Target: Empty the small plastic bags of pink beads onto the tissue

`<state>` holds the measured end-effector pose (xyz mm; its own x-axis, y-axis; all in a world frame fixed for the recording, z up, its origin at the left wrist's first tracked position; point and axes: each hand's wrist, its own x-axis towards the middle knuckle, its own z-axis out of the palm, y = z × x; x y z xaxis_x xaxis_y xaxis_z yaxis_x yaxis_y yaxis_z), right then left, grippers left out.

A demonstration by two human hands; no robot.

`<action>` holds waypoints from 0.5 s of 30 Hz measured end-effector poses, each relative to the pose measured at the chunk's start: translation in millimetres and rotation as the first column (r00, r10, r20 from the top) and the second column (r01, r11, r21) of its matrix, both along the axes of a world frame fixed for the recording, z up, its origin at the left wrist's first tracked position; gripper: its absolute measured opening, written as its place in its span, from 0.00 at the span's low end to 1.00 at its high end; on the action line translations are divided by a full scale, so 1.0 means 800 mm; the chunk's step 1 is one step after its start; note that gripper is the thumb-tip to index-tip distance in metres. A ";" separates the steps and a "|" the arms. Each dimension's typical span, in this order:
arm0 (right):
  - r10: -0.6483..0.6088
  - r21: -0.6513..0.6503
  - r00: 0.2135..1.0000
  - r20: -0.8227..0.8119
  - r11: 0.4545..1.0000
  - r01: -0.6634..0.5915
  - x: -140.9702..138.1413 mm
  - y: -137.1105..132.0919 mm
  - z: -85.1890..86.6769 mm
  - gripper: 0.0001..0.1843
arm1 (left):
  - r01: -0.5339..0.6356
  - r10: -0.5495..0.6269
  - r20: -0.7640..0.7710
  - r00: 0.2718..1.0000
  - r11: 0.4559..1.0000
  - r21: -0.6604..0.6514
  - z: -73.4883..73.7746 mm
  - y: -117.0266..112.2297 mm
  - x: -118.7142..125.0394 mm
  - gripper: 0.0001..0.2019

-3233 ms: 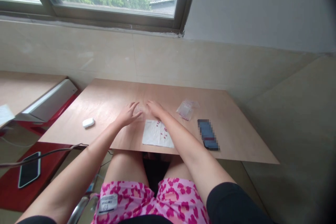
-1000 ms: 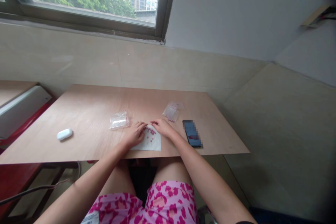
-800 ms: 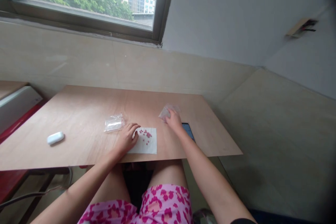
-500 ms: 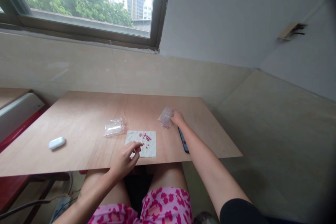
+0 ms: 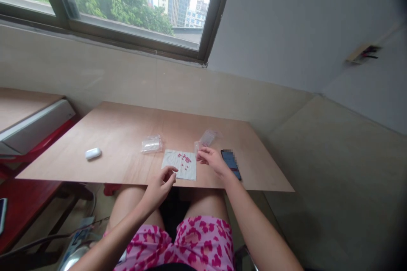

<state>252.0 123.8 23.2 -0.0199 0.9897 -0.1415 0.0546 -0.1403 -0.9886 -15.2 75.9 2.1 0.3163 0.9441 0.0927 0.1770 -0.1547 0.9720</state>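
Note:
A white paper sheet lies near the front edge of the wooden table, with several small red beads on it. My right hand is just right of the sheet, its fingers pinched on a small clear plastic bag held upright. My left hand hovers at the table's front edge below the sheet, with thumb and fingers curled together; what they hold, if anything, is too small to make out. A pile of clear bags lies behind my right hand, and another clear bag lies left of the sheet.
A dark phone lies right of my right hand. A white earbud case sits at the table's left. Further left are a red low table, a white box and a cable. A tiled wall and a window stand behind.
My right hand reached to the bag pile and came back beside the sheet with a small clear bag. My left hand drew off the sheet to the table's front edge.

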 end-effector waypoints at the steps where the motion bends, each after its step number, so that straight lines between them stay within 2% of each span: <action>1: 0.025 0.007 0.997 -0.076 1.000 -0.024 -0.018 -0.017 -0.001 0.22 | 0.008 -0.008 0.021 1.000 1.000 -0.002 0.000 -0.003 0.002 0.13; 4: 0.139 -0.035 0.973 -0.183 0.988 -0.148 -0.066 -0.061 -0.004 0.21 | 0.051 -0.048 0.094 0.994 0.998 -0.031 -0.003 -0.014 0.007 0.14; 7: 0.203 -0.045 0.963 -0.174 0.976 -0.214 -0.092 -0.087 -0.010 0.18 | 0.081 -0.071 0.124 0.990 0.993 -0.081 -0.012 -0.026 0.011 0.15; 10: 0.204 -0.024 0.968 -0.146 0.977 -0.210 -0.093 -0.096 -0.019 0.17 | 0.079 -0.071 0.084 0.994 0.992 -0.096 -0.019 -0.030 0.010 0.16; 15: 0.162 -0.067 0.980 -0.113 0.983 -0.170 -0.074 -0.093 -0.041 0.15 | 0.114 -0.113 0.016 0.993 0.986 -0.125 -0.023 -0.020 0.012 0.18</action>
